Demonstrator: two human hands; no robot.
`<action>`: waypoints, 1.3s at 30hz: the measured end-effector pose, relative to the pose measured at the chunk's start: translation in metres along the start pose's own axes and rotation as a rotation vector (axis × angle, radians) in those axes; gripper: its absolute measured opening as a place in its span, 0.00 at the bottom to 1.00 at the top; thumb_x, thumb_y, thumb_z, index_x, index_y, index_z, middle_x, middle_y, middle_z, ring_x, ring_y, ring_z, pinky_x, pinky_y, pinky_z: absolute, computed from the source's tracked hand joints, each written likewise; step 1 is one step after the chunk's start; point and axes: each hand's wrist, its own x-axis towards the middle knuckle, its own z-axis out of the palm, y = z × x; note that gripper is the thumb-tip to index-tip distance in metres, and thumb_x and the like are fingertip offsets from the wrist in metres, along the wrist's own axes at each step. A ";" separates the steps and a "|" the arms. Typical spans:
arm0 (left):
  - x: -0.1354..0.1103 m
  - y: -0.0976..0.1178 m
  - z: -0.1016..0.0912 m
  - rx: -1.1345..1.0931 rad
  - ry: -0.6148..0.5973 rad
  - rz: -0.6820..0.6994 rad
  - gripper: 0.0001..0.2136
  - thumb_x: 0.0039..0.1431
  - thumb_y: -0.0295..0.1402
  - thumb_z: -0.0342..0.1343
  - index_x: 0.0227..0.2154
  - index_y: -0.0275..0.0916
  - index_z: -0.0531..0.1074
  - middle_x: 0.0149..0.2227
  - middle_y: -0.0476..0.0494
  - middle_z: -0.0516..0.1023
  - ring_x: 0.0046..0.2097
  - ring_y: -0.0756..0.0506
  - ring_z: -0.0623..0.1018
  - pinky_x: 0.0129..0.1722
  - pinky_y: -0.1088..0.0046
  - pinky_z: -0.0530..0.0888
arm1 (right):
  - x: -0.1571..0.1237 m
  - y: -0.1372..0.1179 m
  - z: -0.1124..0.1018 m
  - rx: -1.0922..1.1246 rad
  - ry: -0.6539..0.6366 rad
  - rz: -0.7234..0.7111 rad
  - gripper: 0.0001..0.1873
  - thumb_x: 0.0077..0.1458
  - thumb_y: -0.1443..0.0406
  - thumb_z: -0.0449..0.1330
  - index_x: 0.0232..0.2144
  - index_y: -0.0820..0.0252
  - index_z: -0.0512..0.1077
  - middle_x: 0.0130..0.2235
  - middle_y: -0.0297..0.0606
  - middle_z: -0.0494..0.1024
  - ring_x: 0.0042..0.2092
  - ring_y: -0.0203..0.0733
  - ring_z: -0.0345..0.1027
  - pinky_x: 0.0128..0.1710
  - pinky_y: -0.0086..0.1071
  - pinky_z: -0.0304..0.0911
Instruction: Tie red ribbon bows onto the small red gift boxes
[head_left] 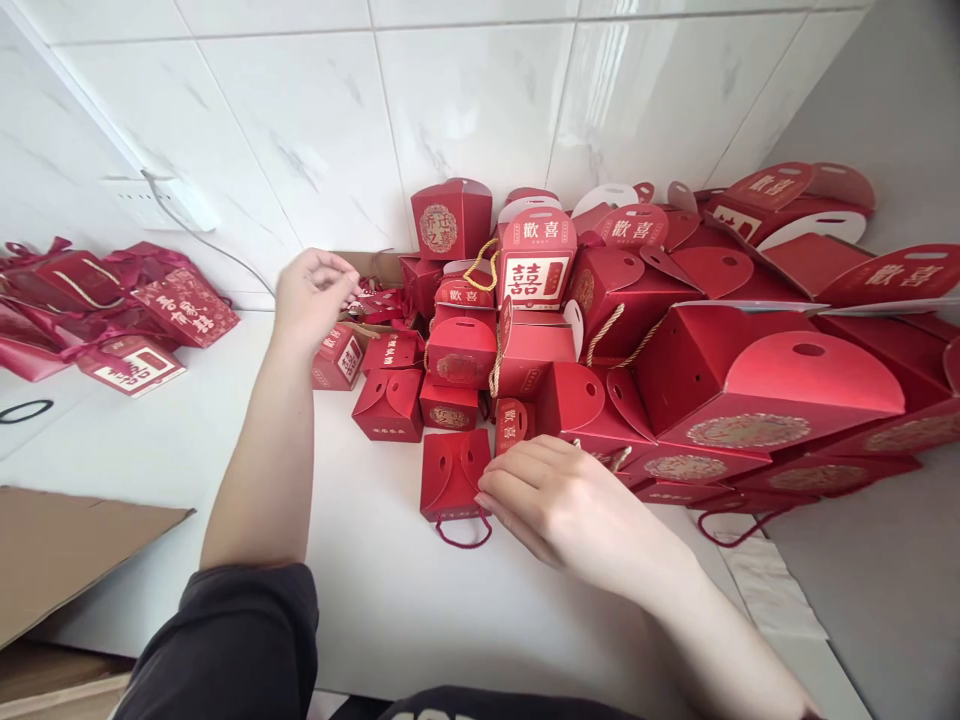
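"What was nearest the wearer?"

"A dark sleeve point(232, 630), its cuff around the left arm. A brown cardboard flap point(75, 550) reached in from the left side, by the white tabletop point(390, 610)."

"And the small red box point(454, 470)?"

"It sat on the tabletop just in front of the heap, its dark red cord handle point(465, 545) looping toward the wearer."

"Was the right hand point(555, 495) on it?"

"It was at the box's right edge, fingers bent and lying side by side. The fingertips overlapped that edge in view, but I couldn't tell whether they were gripping it."

"What about the left hand point(319, 290)?"

"That was raised farther back, beside an open carton point(384, 266) with red things inside. Thumb and forefinger were drawn close together; whether anything was pinched between them, I couldn't tell."

"What stood around them?"

"To the right, larger red boxes point(682, 370) were stacked in layers, some with twisted gold cords point(606, 335). Well off to the left lay another group of boxes with dark ribbons point(150, 262)."

"And behind everything?"

"A cable point(217, 250) ran down from a white socket plate point(169, 207) on the glossy tiled wall point(480, 90)."
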 end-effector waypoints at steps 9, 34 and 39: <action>-0.001 -0.048 0.045 0.550 -0.404 0.051 0.13 0.46 0.29 0.60 0.37 0.42 0.82 0.39 0.42 0.79 0.44 0.39 0.78 0.47 0.66 0.72 | -0.003 0.001 0.000 -0.037 -0.038 0.025 0.12 0.65 0.71 0.52 0.29 0.62 0.71 0.28 0.35 0.72 0.30 0.39 0.62 0.32 0.35 0.50; -0.069 0.133 -0.020 -0.460 0.254 0.373 0.11 0.64 0.39 0.54 0.35 0.42 0.79 0.24 0.52 0.65 0.24 0.56 0.70 0.20 0.82 0.64 | -0.003 0.000 0.002 0.108 -0.021 0.070 0.13 0.68 0.66 0.50 0.34 0.62 0.72 0.32 0.38 0.75 0.34 0.40 0.67 0.35 0.35 0.56; -0.095 0.131 -0.013 -0.356 0.115 0.171 0.07 0.62 0.33 0.56 0.32 0.42 0.79 0.21 0.53 0.68 0.20 0.56 0.67 0.19 0.80 0.63 | 0.000 -0.006 0.008 0.360 -0.003 0.185 0.10 0.68 0.64 0.51 0.41 0.61 0.72 0.39 0.40 0.78 0.40 0.41 0.71 0.42 0.34 0.64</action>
